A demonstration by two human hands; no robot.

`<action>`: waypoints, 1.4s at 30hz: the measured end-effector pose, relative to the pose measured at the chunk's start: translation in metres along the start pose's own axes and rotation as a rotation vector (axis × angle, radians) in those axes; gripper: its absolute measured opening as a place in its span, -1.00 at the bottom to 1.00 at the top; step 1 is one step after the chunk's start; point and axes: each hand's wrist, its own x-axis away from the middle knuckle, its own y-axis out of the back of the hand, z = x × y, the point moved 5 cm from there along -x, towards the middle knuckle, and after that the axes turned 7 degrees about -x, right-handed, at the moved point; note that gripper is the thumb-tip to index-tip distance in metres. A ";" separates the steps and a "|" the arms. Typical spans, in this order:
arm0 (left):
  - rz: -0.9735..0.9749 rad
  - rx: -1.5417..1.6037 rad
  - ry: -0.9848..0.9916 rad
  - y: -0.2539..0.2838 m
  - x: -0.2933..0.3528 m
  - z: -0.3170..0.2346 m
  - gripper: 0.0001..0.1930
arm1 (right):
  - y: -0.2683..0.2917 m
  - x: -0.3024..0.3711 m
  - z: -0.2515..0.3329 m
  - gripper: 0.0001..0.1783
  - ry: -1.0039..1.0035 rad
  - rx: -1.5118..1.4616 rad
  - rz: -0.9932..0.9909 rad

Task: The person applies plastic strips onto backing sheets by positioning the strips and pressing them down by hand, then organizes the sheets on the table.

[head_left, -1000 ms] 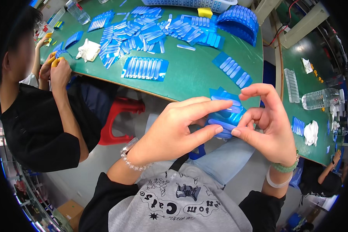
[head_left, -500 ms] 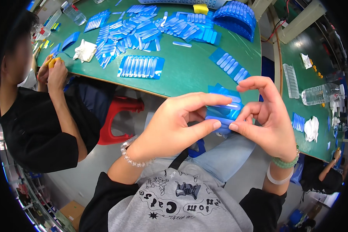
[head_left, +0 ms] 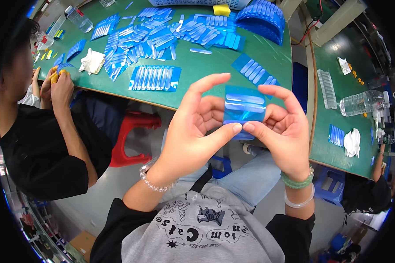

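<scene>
Both my hands hold one blue film sheet with long rounded strips point(head_left: 245, 108) in front of me, above the table's near edge. It is bent, and its lower edge is pinched by both thumbs. My left hand point(head_left: 197, 127) grips its left side, index finger raised off it. On the other side my right hand point(head_left: 283, 127) has the thumb at the lower edge and the index finger bent near the top corner. Fingers behind the sheet are partly hidden. Just beyond lies another blue sheet of strips point(head_left: 255, 71), and to the left a flat sheet point(head_left: 154, 79).
A heap of blue strip sheets point(head_left: 162, 37) covers the far table, beside a curved stack point(head_left: 263, 22) and yellow block point(head_left: 221, 10). At left a co-worker point(head_left: 44, 144) handles blue film near crumpled white cloth point(head_left: 92, 61). A red stool point(head_left: 134, 138) stands below; a large bottle point(head_left: 362, 103) lies right.
Both hands have shifted slightly left with the sheet, now more upright and facing me. My left index finger has lifted off its top; the right index finger has come closer to its corner.
</scene>
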 end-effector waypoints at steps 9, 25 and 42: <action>-0.139 -0.254 -0.093 0.027 0.008 0.019 -0.39 | -0.016 -0.013 -0.015 -0.31 0.113 0.149 -0.004; -0.459 -0.065 -0.112 0.111 0.010 0.011 -0.24 | -0.039 -0.165 -0.037 -0.83 0.458 1.234 0.039; -0.392 -0.124 -0.140 0.101 0.007 0.014 -0.34 | -0.038 -0.183 -0.037 -0.76 0.166 1.187 0.083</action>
